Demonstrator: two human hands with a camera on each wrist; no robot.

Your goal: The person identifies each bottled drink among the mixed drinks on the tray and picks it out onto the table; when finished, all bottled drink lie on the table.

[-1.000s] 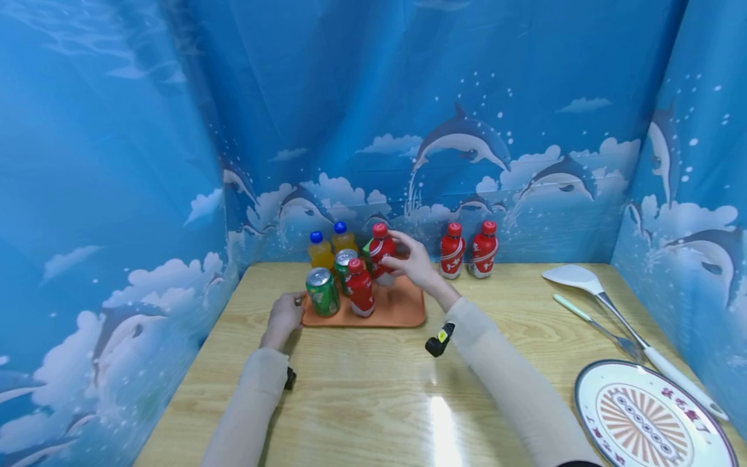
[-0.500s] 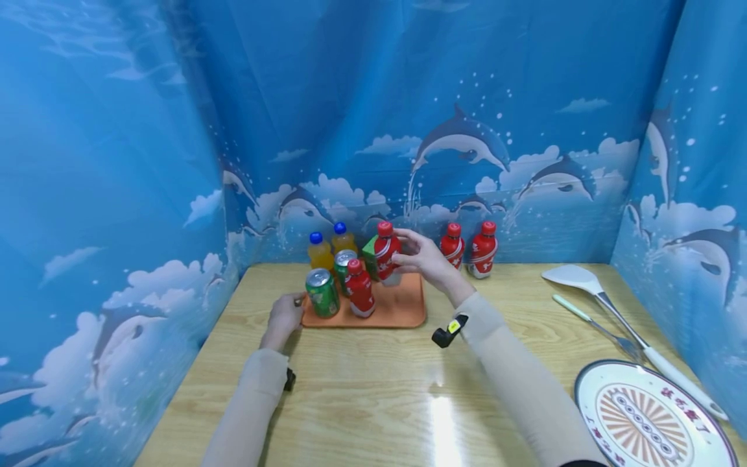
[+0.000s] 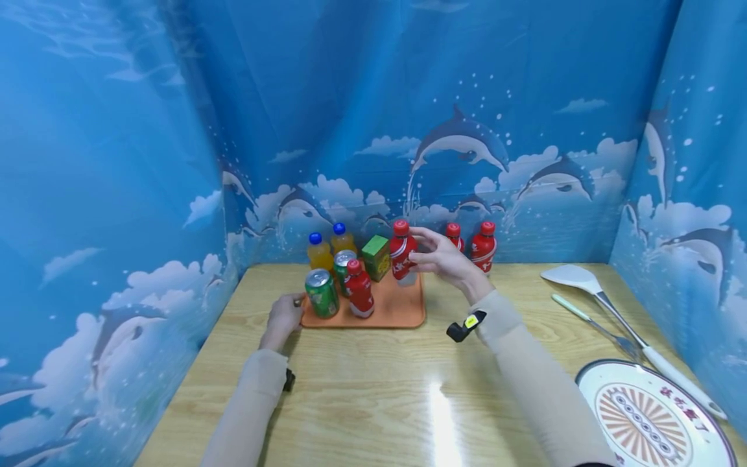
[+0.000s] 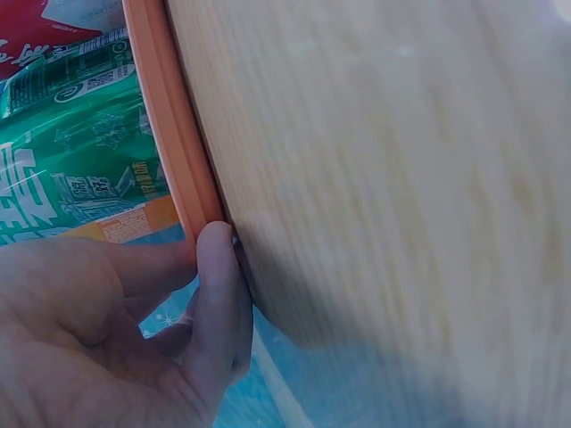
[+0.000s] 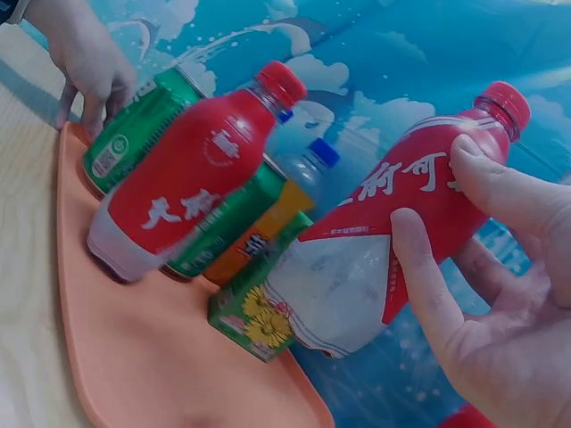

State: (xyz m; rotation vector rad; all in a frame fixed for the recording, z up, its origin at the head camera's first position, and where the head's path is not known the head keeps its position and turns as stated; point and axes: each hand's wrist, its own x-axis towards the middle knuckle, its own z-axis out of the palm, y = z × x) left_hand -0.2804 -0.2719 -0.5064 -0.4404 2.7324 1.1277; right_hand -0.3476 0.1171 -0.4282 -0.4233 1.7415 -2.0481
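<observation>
My left hand [image 3: 284,318] pinches the left edge of an orange tray [image 3: 403,314], thumb and finger meeting at its rim in the left wrist view. A red-capped soda bottle [image 3: 403,250] is gripped by my right hand [image 3: 446,261] over the tray's back right; in the right wrist view it leans close to a green drink carton [image 5: 259,312]. Another red bottle [image 3: 358,292] stands at the tray's front. Beside it are two green cans, one in front [image 3: 322,295] and one behind. Two orange-drink bottles with blue caps [image 3: 319,253] stand at the back left.
Two more red bottles stand behind my right hand, the outer bottle [image 3: 484,248] partly covered by it. At the right lie a white spatula [image 3: 574,277], a green-handled fork [image 3: 595,324] and a patterned plate [image 3: 601,383]. A blue dolphin curtain [image 3: 362,130] borders the table.
My right hand has carried the red bottle rightward along the back of the tray, uncovering the green carton. The left hand has stayed at the tray's edge.
</observation>
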